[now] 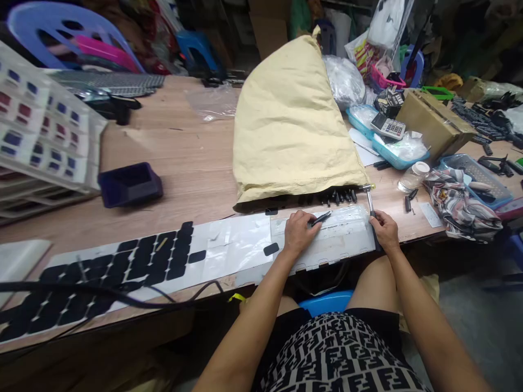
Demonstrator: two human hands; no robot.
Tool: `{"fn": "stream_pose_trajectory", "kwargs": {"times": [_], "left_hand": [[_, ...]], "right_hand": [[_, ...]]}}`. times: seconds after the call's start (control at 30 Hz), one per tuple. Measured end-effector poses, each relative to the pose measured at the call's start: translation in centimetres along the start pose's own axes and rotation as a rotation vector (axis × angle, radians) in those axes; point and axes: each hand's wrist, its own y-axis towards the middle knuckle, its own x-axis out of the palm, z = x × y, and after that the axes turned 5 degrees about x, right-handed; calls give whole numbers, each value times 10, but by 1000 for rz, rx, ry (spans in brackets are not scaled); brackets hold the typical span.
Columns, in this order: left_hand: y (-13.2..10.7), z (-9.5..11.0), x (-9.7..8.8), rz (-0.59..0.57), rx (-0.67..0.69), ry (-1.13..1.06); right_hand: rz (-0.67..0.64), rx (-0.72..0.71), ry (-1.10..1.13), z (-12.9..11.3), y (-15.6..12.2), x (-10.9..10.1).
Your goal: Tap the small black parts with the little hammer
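My left hand (300,233) rests over a taped white board (343,247) at the table's front edge, its fingers closed on a small black pointed piece (321,219) that looks like a pen or clip. My right hand (386,231) is wrapped around the dark handle of a small hammer (370,201), whose metal head points away from me. Beyond the board, several black pieces (343,196) lie along the open edge of a large tan paper sack (294,125). White sheets (237,242) with rows of black rounded patches (141,256) stretch to the left.
A purple bin (131,185) and a white slotted crate (44,120) stand at left; a black cable (122,296) crosses the front left. On the right are a jar (413,175), a patterned cloth (461,201), blue baskets (400,155), a calculator (388,126) and a cardboard box (435,120).
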Motion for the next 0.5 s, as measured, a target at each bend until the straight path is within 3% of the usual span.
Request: {"fn": "stream_pose_trajectory", "kwargs": {"times": [0.13, 0.27, 0.4, 0.5], "left_hand": [[4, -7, 8, -1, 10, -46], [6, -8, 7, -15, -5, -82], [6, -7, 5, -32, -18, -88], [6, -6, 4, -48, -25, -90]], "right_hand": [[40, -45, 14, -1, -3, -2], [88, -235, -51, -22, -21, -6], [-110, -482, -129, -52, -51, -4], [-180, -586, -187, -65, -67, 3]]}}
